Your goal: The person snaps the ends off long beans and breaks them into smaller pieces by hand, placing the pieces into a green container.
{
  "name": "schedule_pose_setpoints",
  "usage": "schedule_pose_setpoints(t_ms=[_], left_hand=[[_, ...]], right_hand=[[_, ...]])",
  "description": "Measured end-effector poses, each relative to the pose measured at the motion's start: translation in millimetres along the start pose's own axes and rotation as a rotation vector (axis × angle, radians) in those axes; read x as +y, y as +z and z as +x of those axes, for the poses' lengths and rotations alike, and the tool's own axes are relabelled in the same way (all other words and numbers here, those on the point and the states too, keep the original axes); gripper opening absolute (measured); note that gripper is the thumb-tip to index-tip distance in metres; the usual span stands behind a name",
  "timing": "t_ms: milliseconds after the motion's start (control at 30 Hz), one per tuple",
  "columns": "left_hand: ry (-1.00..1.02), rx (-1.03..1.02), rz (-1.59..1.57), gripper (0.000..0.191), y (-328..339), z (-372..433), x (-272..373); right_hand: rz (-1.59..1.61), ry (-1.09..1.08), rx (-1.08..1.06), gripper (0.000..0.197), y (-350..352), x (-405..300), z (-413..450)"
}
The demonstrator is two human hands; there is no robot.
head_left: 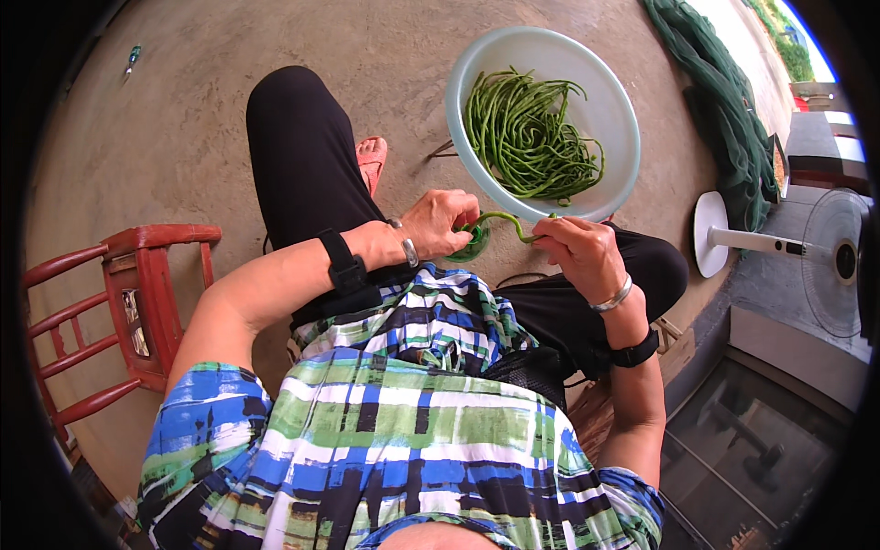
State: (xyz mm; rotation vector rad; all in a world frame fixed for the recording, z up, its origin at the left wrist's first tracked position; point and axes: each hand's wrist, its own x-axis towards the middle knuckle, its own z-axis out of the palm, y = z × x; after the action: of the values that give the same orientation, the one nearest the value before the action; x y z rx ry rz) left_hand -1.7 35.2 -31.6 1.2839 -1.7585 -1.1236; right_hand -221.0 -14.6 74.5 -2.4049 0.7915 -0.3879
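Note:
A single long green bean [505, 215] bends in a curve between my two hands. My left hand [436, 223] pinches its left end with thumb and fingers. My right hand [581, 251] grips the other end, and a short tip shows above the knuckles. Just below my left fingertips is a round, see-through green plastic piece [469, 249], partly hidden by the hand; I cannot tell what supports it. Beyond my hands, a pale blue plastic basin [625, 137] holds a tangled heap of long green beans [526, 137].
A red wooden chair [155, 302] stands on the left. To the right are a white pedestal fan [756, 240] and dark green netting [729, 103]. A small bottle-like item [133, 59] lies on the concrete floor [192, 137]. Thin metal legs [441, 150] show beside the basin.

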Motion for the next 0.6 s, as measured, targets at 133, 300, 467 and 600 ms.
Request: schedule_pose_setpoints(t_ms=[133, 300, 467, 600], left_hand=[[0.065, 0.037, -0.034, 0.023, -1, 6, 8], [0.167, 0.022, -0.05, 0.024, -1, 9, 3], [0.096, -0.024, -0.051, 0.013, -6, -1, 5], [0.065, 0.023, 0.049, 0.009, 0, -6, -1]], right_hand=[[0.016, -0.036, -0.002, 0.014, -2, -1, 2], [0.039, 0.041, 0.041, 0.013, 4, -3, 6], [-0.003, 0.325, 0.164, 0.011, 13, 4, 5], [-0.16, 0.208, 0.121, 0.008, 26, 11, 4]])
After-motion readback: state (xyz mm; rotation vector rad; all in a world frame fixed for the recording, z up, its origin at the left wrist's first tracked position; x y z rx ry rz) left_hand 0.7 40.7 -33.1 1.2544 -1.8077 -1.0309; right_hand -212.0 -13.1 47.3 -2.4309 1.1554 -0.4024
